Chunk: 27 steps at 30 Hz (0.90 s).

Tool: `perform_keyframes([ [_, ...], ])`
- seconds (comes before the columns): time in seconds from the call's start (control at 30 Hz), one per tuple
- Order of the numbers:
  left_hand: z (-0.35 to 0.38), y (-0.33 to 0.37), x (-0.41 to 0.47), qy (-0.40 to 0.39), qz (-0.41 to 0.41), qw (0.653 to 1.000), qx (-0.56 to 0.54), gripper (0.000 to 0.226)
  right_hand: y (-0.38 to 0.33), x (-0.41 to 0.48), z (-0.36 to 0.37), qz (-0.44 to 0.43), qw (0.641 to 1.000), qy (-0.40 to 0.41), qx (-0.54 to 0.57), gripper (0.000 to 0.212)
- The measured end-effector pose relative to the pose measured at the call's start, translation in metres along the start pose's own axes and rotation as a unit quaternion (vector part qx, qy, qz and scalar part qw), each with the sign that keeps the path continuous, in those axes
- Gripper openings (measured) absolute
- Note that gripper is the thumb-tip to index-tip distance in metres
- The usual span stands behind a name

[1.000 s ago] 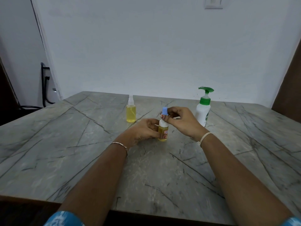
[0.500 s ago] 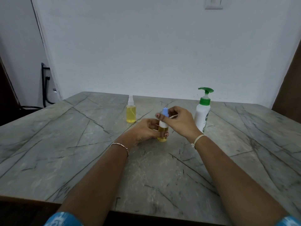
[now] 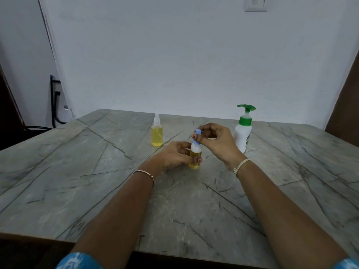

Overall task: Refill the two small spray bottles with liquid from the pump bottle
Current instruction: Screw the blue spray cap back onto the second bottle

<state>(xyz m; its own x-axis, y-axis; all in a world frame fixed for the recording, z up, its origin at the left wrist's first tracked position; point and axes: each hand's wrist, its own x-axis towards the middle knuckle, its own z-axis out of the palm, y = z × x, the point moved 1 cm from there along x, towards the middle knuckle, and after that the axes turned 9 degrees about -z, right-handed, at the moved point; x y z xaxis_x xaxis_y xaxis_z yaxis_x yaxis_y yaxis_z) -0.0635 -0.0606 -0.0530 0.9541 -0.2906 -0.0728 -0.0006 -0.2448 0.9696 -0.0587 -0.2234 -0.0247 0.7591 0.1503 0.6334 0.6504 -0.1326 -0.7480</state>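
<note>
The step in hand seems to be the opening of the first small spray bottle (image 3: 195, 153), the one with the blue cap (image 3: 197, 133). The left hand (image 3: 175, 156) is closed around the body of this bottle and keeps it upright on the marble table (image 3: 77, 181), just in front of the pump bottle (image 3: 243, 133) and a little to its left. The right hand (image 3: 215, 140) has its fingertips pinched on the blue cap from above. Whether the cap is already loose I cannot tell.

In my judgement, the next move calls for turning or pulling the cap off while the left hand holds the body firm, so that nothing spills.

The held bottle is clear, with yellow liquid inside and a white shoulder under the cap; the hand hides part of it, so I cannot read the level well. The second spray bottle (image 3: 157, 133) stands farther left of the pump bottle, untouched, clear, with yellow liquid and a white nozzle. The pump bottle is white with a green pump head and stands upright near the far edge of the table.
</note>
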Motion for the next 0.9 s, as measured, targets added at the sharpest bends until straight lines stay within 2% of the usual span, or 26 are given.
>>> perform_keyframes([
  [0.1, 0.000, 0.000, 0.000, 0.001, 0.001, 1.000, -0.002, 0.040, 0.002, -0.002, 0.004, 0.000, 0.998, 0.027, -0.052, 0.032],
  [0.17, 0.000, -0.001, 0.000, 0.002, -0.001, 1.000, -0.005, 0.041, 0.003, -0.003, 0.005, 0.005, 0.998, 0.018, -0.059, 0.033],
  [0.27, 0.000, -0.002, 0.000, 0.001, 0.001, 1.000, -0.010, 0.039, 0.000, -0.004, 0.003, 0.030, 0.998, -0.059, 0.001, 0.025],
  [0.33, 0.000, -0.002, 0.000, 0.003, 0.004, 1.000, -0.009, 0.037, -0.002, -0.003, -0.002, 0.056, 0.989, -0.123, 0.053, 0.026],
  [0.4, 0.000, 0.000, -0.001, 0.001, 0.007, 1.000, -0.008, 0.033, -0.004, -0.002, -0.007, 0.067, 0.983, -0.153, 0.072, 0.028],
  [0.47, 0.001, 0.000, -0.001, -0.001, 0.009, 1.000, -0.013, 0.032, -0.004, -0.002, -0.010, 0.056, 0.987, -0.139, 0.053, 0.024],
  [0.53, 0.001, 0.000, -0.001, -0.001, 0.009, 1.000, -0.014, 0.033, -0.003, -0.001, -0.008, 0.035, 0.996, -0.086, 0.012, 0.021],
  [0.6, 0.001, -0.001, 0.000, -0.001, 0.008, 1.000, -0.014, 0.039, 0.000, 0.000, -0.006, 0.020, 0.999, -0.035, -0.023, 0.028],
  [0.67, 0.000, -0.001, 0.001, -0.002, 0.005, 1.000, -0.014, 0.043, 0.002, 0.000, -0.004, 0.017, 0.999, -0.020, -0.042, 0.034],
  [0.8, -0.001, -0.001, 0.003, 0.006, 0.000, 1.000, -0.001, 0.043, -0.001, -0.002, -0.005, 0.066, 0.993, -0.101, 0.006, 0.026],
  [0.9, -0.001, -0.001, 0.002, 0.003, 0.001, 1.000, 0.000, 0.041, -0.003, -0.002, -0.011, 0.070, 0.984, -0.157, 0.044, 0.022],
])
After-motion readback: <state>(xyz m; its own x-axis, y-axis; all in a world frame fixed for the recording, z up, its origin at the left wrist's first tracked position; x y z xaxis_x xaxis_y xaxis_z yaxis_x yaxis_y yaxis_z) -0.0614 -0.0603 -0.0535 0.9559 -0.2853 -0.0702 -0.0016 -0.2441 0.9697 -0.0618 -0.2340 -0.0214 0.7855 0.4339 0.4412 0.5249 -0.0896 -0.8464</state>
